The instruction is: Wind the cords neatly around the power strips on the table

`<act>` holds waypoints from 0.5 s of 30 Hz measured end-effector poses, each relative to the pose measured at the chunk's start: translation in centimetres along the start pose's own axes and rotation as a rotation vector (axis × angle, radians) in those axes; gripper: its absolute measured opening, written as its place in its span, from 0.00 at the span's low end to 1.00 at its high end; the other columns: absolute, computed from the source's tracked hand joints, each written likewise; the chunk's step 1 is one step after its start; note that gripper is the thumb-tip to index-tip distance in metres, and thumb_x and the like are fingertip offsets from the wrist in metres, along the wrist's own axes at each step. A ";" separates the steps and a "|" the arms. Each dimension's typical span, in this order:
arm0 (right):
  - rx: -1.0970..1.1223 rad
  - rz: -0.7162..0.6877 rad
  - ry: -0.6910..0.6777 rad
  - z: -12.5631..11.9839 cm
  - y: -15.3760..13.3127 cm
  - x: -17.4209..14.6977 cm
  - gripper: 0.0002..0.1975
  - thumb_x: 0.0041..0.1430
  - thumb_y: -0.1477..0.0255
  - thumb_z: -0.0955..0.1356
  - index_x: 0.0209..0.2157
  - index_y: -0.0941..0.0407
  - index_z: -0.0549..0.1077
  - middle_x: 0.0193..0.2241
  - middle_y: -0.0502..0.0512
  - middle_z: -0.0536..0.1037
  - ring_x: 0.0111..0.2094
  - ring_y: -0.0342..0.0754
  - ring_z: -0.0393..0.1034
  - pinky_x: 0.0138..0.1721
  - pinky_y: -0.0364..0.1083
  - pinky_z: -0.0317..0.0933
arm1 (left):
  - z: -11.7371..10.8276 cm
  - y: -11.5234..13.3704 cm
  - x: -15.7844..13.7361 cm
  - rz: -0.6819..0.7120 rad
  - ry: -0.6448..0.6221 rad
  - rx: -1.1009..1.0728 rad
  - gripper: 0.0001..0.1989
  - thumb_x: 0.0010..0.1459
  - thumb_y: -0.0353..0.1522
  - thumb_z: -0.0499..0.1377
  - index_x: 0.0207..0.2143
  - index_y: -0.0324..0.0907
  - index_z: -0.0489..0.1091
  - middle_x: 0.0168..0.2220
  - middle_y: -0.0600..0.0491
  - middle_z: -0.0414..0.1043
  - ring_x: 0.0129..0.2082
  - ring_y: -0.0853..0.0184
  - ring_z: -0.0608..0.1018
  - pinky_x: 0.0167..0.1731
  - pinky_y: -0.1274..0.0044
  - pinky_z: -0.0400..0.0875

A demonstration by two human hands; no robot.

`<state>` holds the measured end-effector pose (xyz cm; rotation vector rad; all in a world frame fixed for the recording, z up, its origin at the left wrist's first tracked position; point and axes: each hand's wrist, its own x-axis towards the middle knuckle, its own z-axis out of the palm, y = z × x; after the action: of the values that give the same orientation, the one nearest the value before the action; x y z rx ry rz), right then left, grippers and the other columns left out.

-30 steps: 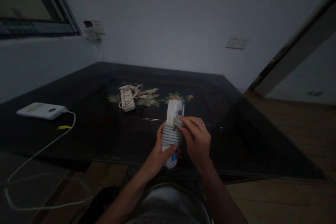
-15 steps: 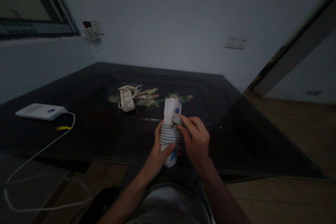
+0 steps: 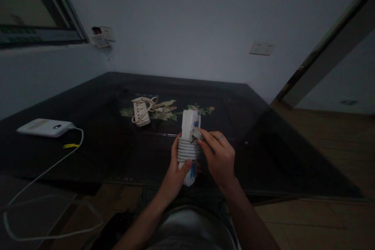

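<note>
A white power strip [image 3: 188, 122] is held upright in front of me, over the near part of the dark table. Its pale cord [image 3: 188, 150] is wound round the middle in several close turns. My left hand [image 3: 177, 172] is closed round the lower part, fingers behind and thumb across the front below the coils. A blue label [image 3: 193, 170] shows at the bottom end. My right hand [image 3: 218, 156] pinches a light grey piece that looks like the cord's plug [image 3: 198, 134], against the strip's right side just above the coils. The fingers partly hide it.
On the glossy black table [image 3: 117, 160] lies a second power strip [image 3: 140, 111] with a loosely looped cord. A white power bank [image 3: 45, 127] with a trailing cable [image 3: 49, 166] lies at left, near a yellow tag [image 3: 70, 146]. Wall sockets [image 3: 261, 48] are behind.
Both hands keep the same grip on the wrapped power strip. The view has shifted very slightly; hardly anything else differs.
</note>
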<state>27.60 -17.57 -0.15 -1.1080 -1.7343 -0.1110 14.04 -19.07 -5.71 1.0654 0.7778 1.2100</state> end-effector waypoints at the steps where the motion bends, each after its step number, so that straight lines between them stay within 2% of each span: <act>1: 0.001 -0.021 0.001 -0.1 0.0 0.1 0.12 0.62 0.75 0.64 0.46 0.59 0.75 0.33 0.57 0.76 0.34 0.47 0.70 0.37 0.45 0.65 | 0.1 0.1 -0.1 -0.016 -0.013 -0.020 0.44 0.54 0.45 0.60 0.65 0.52 0.36 0.61 0.43 0.56 0.45 0.57 0.76 0.44 0.65 0.73; 5: -0.014 -0.106 0.016 -0.5 0.1 0.3 0.14 0.62 0.75 0.64 0.48 0.57 0.74 0.32 0.56 0.76 0.33 0.47 0.69 0.36 0.45 0.66 | 0.2 0.6 -0.2 -0.064 -0.051 -0.066 0.46 0.54 0.45 0.60 0.65 0.53 0.33 0.57 0.42 0.61 0.39 0.60 0.77 0.40 0.65 0.74; 9: -0.023 -0.153 0.020 -1.0 0.2 0.4 0.16 0.61 0.77 0.65 0.50 0.54 0.73 0.32 0.55 0.77 0.33 0.47 0.70 0.35 0.45 0.67 | 0.1 0.9 -0.3 -0.100 -0.079 -0.074 0.45 0.55 0.44 0.61 0.65 0.52 0.35 0.59 0.43 0.59 0.44 0.59 0.76 0.44 0.65 0.72; 15: 0.011 -0.173 -0.005 -1.4 0.0 0.3 0.16 0.61 0.76 0.65 0.50 0.52 0.73 0.35 0.56 0.77 0.36 0.48 0.71 0.37 0.47 0.67 | 0.1 1.1 -0.3 -0.061 -0.067 -0.057 0.44 0.54 0.43 0.62 0.66 0.49 0.39 0.60 0.42 0.58 0.49 0.55 0.73 0.45 0.66 0.72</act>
<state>28.57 -18.11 0.76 -0.9493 -1.8311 -0.2059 13.69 -19.36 -4.68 1.0229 0.7152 1.1327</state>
